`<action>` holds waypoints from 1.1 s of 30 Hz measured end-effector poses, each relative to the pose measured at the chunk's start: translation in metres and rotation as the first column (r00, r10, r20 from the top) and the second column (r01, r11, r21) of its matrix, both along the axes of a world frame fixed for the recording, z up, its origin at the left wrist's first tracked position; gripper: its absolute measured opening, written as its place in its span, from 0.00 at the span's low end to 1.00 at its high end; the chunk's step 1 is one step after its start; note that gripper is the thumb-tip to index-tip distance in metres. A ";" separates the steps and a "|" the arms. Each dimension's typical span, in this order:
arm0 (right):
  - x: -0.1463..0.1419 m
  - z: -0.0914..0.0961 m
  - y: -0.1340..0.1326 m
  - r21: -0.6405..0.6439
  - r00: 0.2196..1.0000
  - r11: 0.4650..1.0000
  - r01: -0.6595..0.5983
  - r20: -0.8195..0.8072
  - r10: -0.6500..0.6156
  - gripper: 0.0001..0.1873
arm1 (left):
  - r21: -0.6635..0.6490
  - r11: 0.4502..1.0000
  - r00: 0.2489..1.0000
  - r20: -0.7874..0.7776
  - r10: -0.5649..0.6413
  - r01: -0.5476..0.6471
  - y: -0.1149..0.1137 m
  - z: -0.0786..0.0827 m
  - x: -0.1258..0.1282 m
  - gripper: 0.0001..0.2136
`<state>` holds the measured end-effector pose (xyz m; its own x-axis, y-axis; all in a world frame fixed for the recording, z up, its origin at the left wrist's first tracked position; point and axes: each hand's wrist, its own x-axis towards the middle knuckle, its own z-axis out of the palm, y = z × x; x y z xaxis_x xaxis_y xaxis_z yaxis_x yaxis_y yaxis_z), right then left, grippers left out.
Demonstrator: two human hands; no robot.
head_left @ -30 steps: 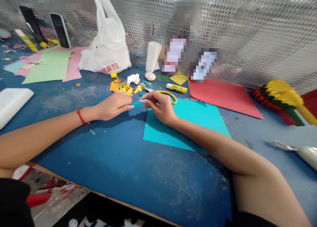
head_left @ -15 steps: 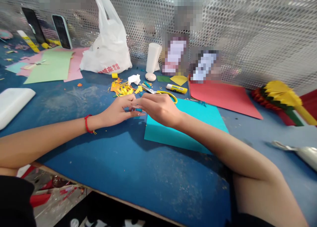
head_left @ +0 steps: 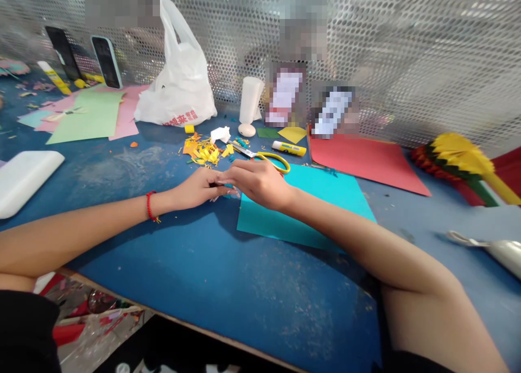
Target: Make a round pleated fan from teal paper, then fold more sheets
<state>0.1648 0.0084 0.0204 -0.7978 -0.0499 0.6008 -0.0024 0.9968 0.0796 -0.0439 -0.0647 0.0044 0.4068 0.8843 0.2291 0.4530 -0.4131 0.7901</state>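
My left hand point(head_left: 199, 187) and my right hand point(head_left: 260, 183) meet over the table, fingertips touching. Both have bent, pinched fingers. A sliver of blue paper point(head_left: 228, 196) shows by the fingertips; whether they grip it is hidden. Under the right wrist lies a turquoise paper sheet point(head_left: 309, 191). Just beyond the hands rest scissors with yellow handles point(head_left: 274, 157), their blades toward a heap of yellow and orange paper scraps point(head_left: 205, 150). A yellow glue stick point(head_left: 288, 148) lies behind the scissors. The left wrist wears a red cord bracelet point(head_left: 150, 206).
At the back stand a white plastic bag point(head_left: 179, 85), a white cylinder point(head_left: 250, 99) and several phones, against perforated metal. Red paper point(head_left: 366, 161) lies right, near a yellow paper flower point(head_left: 459, 156). Green paper point(head_left: 89, 118) and a white box-like object point(head_left: 30, 180) are left.
My view has tilted slightly, so the far objects sit a little lower. The hands stay together; their fingers have shifted slightly, with less blue showing between them.
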 end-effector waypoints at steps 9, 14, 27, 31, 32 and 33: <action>-0.005 -0.006 0.002 -0.241 0.991 0.969 -0.058 -0.130 0.027 0.12 | 0.236 0.968 0.995 -0.040 0.097 -0.085 -0.005 0.003 0.003 0.17; -0.009 -0.002 -0.004 -0.477 0.971 0.879 -0.012 -0.217 -0.104 0.07 | 0.281 0.934 0.975 0.033 0.221 -0.221 -0.010 0.005 0.011 0.19; -0.010 -0.008 -0.008 -0.479 0.961 0.877 0.032 -0.227 -0.160 0.06 | -0.067 0.997 0.973 0.229 0.039 -0.024 -0.015 0.001 0.012 0.22; -0.002 0.012 0.015 -0.568 0.984 0.821 0.055 -0.108 -0.140 0.12 | -0.119 0.992 0.968 0.238 0.076 -0.049 -0.011 0.000 0.011 0.24; 0.002 0.018 0.025 -0.567 0.987 0.818 0.095 -0.052 -0.151 0.13 | -0.139 0.988 0.966 0.242 0.095 -0.063 -0.010 0.000 0.010 0.24; 0.008 0.024 0.035 -0.539 0.979 0.826 0.165 -0.011 -0.203 0.13 | -0.164 0.984 0.962 0.250 0.114 -0.074 -0.009 0.000 0.008 0.25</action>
